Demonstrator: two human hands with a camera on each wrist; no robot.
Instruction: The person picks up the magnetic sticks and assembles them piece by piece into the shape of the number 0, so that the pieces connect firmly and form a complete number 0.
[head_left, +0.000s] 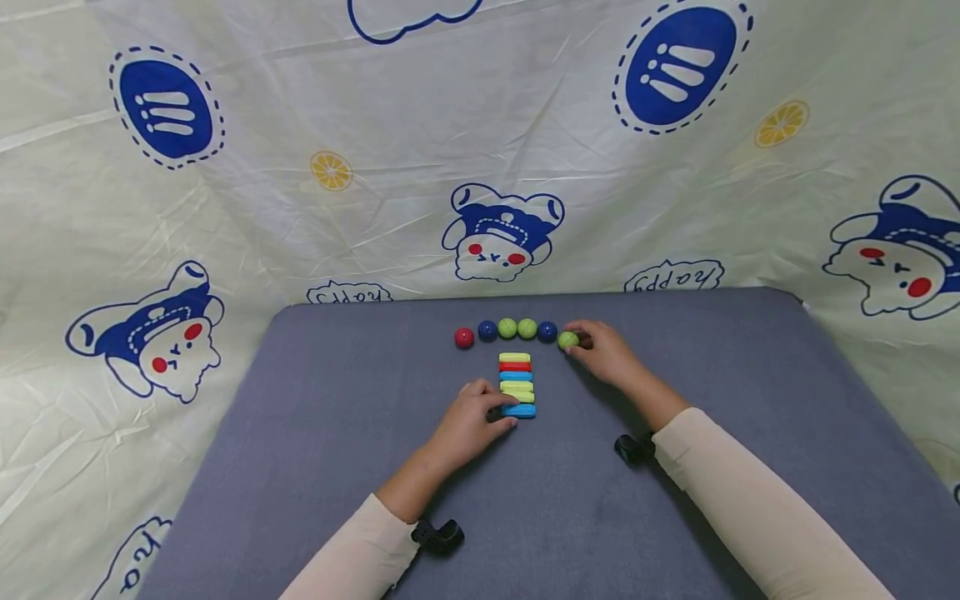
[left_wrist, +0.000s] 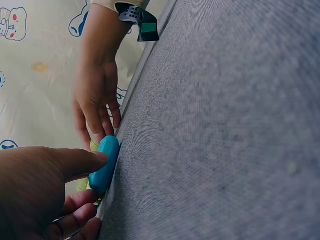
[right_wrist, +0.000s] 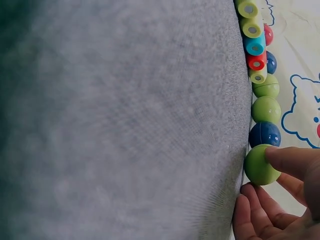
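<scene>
My left hand (head_left: 467, 423) pinches a light-blue toy stick (head_left: 521, 411) between thumb and fingers; it lies at the near end of a column of short sticks. Beyond it in the column are yellow sticks (head_left: 517, 387), another blue stick (head_left: 516, 377) and a red stick (head_left: 514, 367). Grey discs show in the stick ends in the right wrist view. At the right end of a row of balls, my right hand (head_left: 606, 357) pinches a green ball (right_wrist: 262, 165) against a dark-blue ball (right_wrist: 265, 134). A red ball (head_left: 464, 337) sits at the row's left end, slightly apart.
A grey cloth-covered table (head_left: 337, 417) bears everything. Behind it hangs a pale printed sheet (head_left: 405, 217) with cartoon figures. Black wrist cameras stick out beside the left sleeve (head_left: 360, 550) and the right sleeve (head_left: 750, 500).
</scene>
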